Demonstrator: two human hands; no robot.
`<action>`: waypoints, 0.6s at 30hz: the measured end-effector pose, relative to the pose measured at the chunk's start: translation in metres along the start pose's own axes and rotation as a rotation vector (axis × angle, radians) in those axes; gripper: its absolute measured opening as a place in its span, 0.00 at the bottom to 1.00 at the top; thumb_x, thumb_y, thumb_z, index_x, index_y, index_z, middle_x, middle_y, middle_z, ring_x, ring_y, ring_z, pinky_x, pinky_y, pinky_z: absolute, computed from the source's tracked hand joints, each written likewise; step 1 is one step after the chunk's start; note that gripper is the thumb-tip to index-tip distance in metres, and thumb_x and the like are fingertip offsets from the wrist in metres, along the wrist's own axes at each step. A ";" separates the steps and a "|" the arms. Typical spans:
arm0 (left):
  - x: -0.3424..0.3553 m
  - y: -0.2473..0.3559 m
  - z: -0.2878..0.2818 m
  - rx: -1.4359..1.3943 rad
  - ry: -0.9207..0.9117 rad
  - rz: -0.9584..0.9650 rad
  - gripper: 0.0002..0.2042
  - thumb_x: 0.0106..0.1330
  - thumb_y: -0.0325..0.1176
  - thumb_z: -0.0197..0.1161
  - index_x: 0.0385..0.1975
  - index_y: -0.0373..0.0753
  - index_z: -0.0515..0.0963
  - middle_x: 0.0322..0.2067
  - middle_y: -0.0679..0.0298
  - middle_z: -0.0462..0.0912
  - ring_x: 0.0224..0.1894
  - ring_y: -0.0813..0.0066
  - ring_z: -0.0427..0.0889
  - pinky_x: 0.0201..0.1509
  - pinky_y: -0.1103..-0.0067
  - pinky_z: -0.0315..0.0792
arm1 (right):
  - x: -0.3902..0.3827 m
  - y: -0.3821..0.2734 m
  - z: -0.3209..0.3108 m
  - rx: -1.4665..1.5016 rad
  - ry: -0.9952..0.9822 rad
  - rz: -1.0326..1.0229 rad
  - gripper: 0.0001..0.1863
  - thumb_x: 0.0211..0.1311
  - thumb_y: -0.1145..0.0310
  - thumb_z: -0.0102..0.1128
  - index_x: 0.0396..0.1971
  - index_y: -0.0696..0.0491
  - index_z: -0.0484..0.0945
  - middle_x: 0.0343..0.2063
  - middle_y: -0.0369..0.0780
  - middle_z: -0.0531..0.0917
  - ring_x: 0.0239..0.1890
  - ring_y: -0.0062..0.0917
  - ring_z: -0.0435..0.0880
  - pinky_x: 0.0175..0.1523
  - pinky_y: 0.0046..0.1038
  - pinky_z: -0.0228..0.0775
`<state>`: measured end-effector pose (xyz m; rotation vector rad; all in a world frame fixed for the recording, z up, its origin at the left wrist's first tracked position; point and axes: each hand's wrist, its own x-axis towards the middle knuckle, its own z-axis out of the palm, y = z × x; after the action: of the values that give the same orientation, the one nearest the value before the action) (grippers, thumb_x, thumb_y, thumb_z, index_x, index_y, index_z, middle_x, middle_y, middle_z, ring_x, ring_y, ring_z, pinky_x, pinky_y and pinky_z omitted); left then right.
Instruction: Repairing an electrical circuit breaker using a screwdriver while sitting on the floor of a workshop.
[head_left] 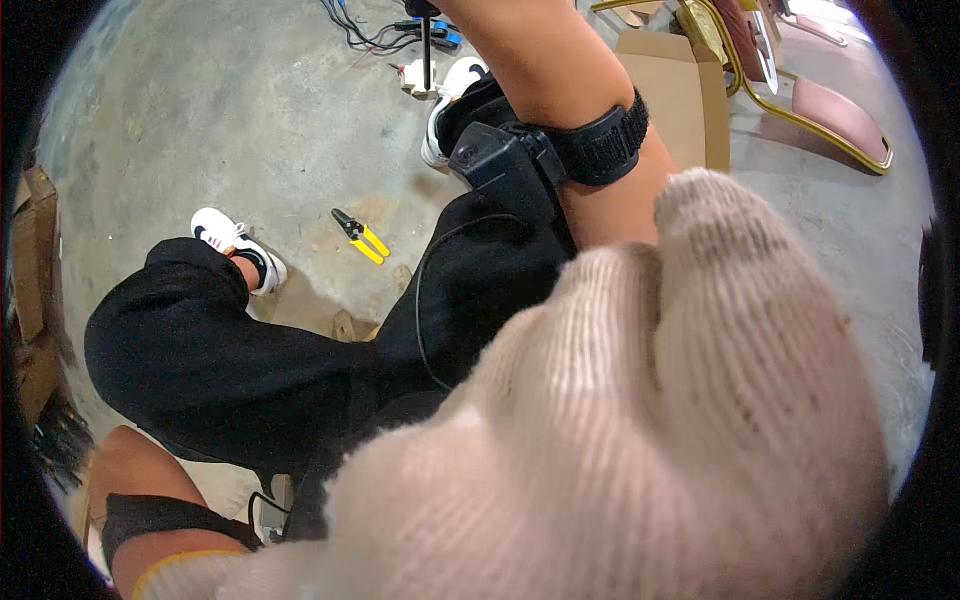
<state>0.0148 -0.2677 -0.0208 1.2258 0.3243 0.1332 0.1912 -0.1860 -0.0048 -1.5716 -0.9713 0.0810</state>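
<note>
My left hand (620,430), in a cream knitted glove, fills the lower right close to the camera, its fingers bent and bunched; whatever they hold, if anything, is hidden. My right forearm (520,50) reaches up to the top edge with a black strapped device (500,160) on it; that hand is out of frame. Beside it, at the top edge, a thin dark shaft with a black handle (426,55) stands over a small white fitting (412,80) near my shoe (445,120). Yellow-handled pliers (360,236) lie on the concrete floor between my legs.
Cables with blue connectors (380,30) lie at the top. A flattened cardboard box (675,85) is at the upper right, beside pink chair parts with gold frames (830,115). More cardboard (35,260) stands along the left edge. My other white shoe (225,235) rests at the left.
</note>
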 end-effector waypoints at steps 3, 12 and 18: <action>0.001 0.004 -0.003 0.062 -0.016 0.006 0.23 0.56 0.24 0.57 0.55 0.34 0.70 0.40 0.61 0.79 0.44 0.75 0.78 0.48 0.80 0.72 | 0.000 0.003 -0.003 0.064 -0.003 -0.075 0.17 0.53 0.62 0.62 0.25 0.65 0.77 0.16 0.43 0.79 0.20 0.24 0.76 0.29 0.27 0.68; -0.007 0.010 -0.005 0.170 -0.039 0.024 0.22 0.56 0.25 0.58 0.54 0.35 0.71 0.39 0.61 0.80 0.43 0.74 0.79 0.47 0.79 0.72 | 0.001 0.002 -0.002 0.067 -0.023 0.012 0.17 0.55 0.62 0.63 0.26 0.64 0.78 0.17 0.42 0.79 0.20 0.21 0.76 0.28 0.26 0.68; -0.011 0.009 -0.005 0.233 -0.033 0.033 0.22 0.56 0.25 0.59 0.54 0.36 0.72 0.39 0.61 0.80 0.43 0.74 0.79 0.47 0.79 0.72 | -0.002 -0.009 -0.009 -0.076 -0.035 0.093 0.16 0.56 0.62 0.63 0.28 0.64 0.79 0.17 0.41 0.80 0.20 0.20 0.76 0.28 0.25 0.68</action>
<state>0.0038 -0.2631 -0.0117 1.4627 0.2967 0.1055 0.1901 -0.1948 0.0047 -1.6903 -0.9376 0.1378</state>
